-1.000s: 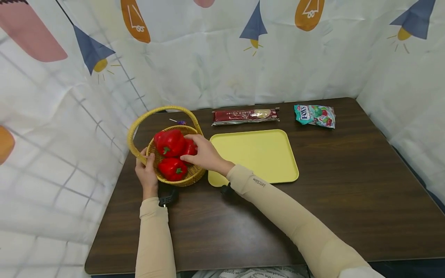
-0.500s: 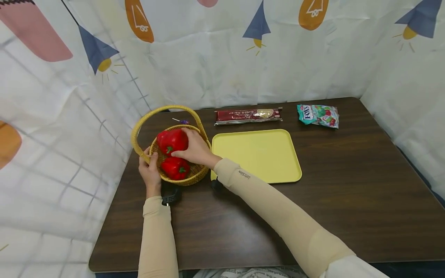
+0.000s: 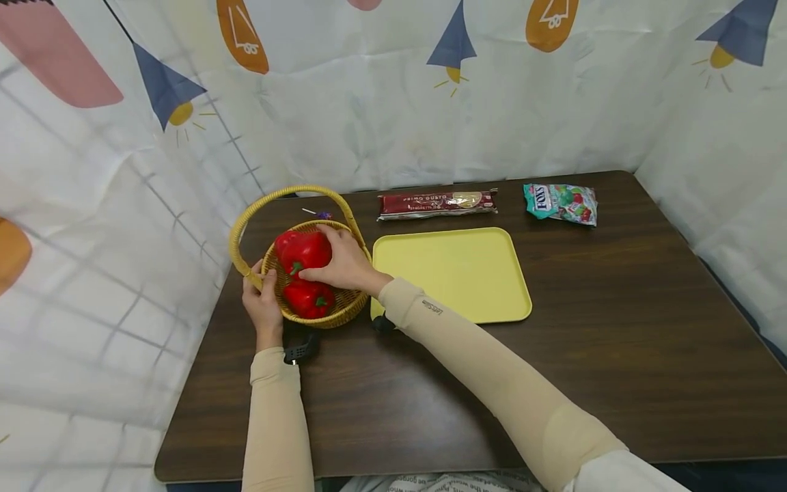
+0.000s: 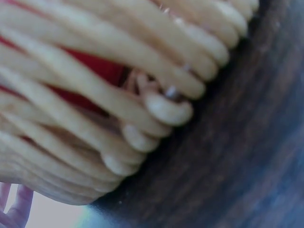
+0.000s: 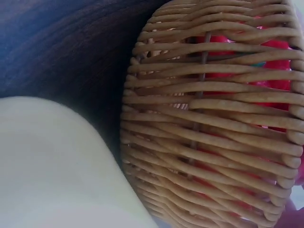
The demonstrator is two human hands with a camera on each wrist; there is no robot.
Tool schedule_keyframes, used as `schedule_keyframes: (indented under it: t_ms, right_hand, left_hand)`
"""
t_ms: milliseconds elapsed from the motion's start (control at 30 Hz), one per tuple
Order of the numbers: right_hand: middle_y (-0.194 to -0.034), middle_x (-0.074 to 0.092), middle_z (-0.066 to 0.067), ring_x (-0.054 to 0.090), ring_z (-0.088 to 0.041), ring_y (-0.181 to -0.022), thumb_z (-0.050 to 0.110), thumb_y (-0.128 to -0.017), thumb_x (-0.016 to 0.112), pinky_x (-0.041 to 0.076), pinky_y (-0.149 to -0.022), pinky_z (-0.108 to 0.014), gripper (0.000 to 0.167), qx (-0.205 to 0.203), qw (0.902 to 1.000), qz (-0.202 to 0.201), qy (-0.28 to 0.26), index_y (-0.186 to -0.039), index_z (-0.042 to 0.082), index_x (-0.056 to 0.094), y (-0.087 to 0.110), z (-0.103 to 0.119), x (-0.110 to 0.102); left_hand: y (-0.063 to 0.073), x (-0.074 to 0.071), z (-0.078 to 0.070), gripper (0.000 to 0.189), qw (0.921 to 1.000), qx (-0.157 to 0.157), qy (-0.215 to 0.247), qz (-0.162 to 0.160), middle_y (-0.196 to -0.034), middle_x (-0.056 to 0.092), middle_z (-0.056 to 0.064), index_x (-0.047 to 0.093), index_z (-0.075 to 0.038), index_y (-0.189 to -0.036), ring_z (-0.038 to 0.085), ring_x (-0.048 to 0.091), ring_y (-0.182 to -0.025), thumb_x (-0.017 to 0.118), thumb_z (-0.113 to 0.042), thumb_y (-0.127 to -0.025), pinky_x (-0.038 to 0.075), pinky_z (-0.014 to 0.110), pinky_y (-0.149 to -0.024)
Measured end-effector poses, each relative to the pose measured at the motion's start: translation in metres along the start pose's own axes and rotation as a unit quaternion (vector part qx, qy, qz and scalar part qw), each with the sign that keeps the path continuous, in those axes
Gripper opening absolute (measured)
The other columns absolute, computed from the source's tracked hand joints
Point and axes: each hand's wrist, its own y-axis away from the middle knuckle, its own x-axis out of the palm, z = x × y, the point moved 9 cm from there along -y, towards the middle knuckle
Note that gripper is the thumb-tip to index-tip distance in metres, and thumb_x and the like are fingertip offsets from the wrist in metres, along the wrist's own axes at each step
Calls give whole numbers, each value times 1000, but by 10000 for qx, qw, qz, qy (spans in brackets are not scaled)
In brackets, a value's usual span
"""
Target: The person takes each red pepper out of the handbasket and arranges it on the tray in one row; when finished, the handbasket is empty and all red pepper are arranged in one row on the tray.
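A yellow wicker basket (image 3: 337, 316) with a tall arched handle stands at the table's left, holding red bell peppers. My left hand (image 3: 264, 311) grips its left rim near the foot of the handle. My right hand (image 3: 347, 263) reaches in from the right and holds the upper bell pepper (image 3: 300, 250), thumb by the green stem and fingers over its far side. Below it lies another bell pepper (image 3: 309, 299). Woven strands of the basket (image 4: 114, 95) fill much of the left wrist view, with red between them. The right wrist view also shows the basket wall (image 5: 204, 114).
A yellow tray (image 3: 455, 273) lies just right of the basket. Behind it is a dark red spaghetti packet (image 3: 438, 204), with a teal Fox's candy bag (image 3: 561, 204) farther right. A small purple lollipop (image 3: 321, 214) lies behind the basket. Patterned cloth (image 3: 393, 123) encloses the table.
My right hand has moved left from over the right-hand pepper onto the upper pepper. The pepper on the right is now hidden behind that hand. My left hand stays at the rim.
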Motion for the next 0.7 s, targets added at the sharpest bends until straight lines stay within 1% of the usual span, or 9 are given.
schedule_keyframes:
  t_ms: [33, 100, 133, 267, 333, 367, 467, 700]
  right_hand:
    - [-139, 41, -9, 46, -20, -120, 52, -74, 76, 50, -92, -38, 95, 1, 10000, 11, -51, -152, 23, 29, 2, 0, 0]
    - [-135, 40, -9, 47, -19, -116, 52, -74, 75, 51, -89, -37, 93, -14, 9999, 39, -151, -151, 25, 30, 5, 1, 1]
    - [-133, 40, -9, 48, -19, -114, 52, -74, 75, 51, -87, -37, 92, -38, 9997, 52, -215, -150, 25, 31, 7, 1, 2]
    - [-127, 39, -7, 49, -18, -109, 48, -74, 76, 52, -83, -33, 87, -177, 9988, 103, -444, -147, 25, 35, 16, 5, 1]
    - [-127, 39, -7, 49, -18, -109, 46, -74, 77, 52, -82, -32, 85, -241, 9981, 78, -568, -145, 23, 36, 20, 7, -1]
    - [-127, 39, -7, 49, -18, -109, 45, -74, 77, 52, -82, -32, 84, -260, 9978, 57, -607, -145, 22, 36, 22, 7, -3]
    - [-129, 39, -7, 49, -19, -111, 42, -74, 77, 52, -83, -32, 83, -323, 9968, -25, -733, -143, 20, 37, 28, 5, -10]
    - [-131, 41, -7, 48, -18, -112, 41, -76, 75, 51, -85, -32, 83, -407, 9938, -164, -1023, -144, 15, 36, 43, -8, -29]
  left_hand:
    - [2, 0, -3, 41, 10000, 6, -18, -3, -136, 49, 26, 53, 15, -125, 24, 51, -114, 58, -10, -93, 42, 24, -92]
    - [4, 2, -8, 40, 10000, 17, -46, -1, -135, 48, 28, 54, 15, -123, 22, 51, -112, 58, -11, -93, 42, 24, -91]
    - [4, 2, -8, 40, 10000, 8, -39, -13, -135, 48, 27, 54, 16, -122, 21, 52, -111, 58, -11, -93, 42, 24, -91]
    - [-4, -1, 7, 38, 9999, 22, 24, -122, -132, 52, 22, 54, 14, -120, 17, 52, -108, 60, -13, -94, 43, 23, -89]
    - [-6, -3, 13, 41, 9998, 74, -13, -190, -128, 53, 19, 55, 9, -127, 14, 52, -104, 60, -14, -94, 41, 22, -87]
    - [-7, -3, 16, 41, 9997, 105, -18, -218, -126, 54, 18, 55, 8, -128, 13, 51, -103, 61, -15, -95, 41, 22, -87]
    - [-7, -4, 16, 40, 9994, 193, -72, -288, -125, 56, 16, 57, 8, -126, 13, 51, -103, 61, -15, -95, 40, 23, -88]
    - [-7, -3, 16, 39, 9994, 173, 34, -308, -130, 56, 18, 55, 12, -123, 13, 53, -103, 60, -13, -94, 41, 21, -87]
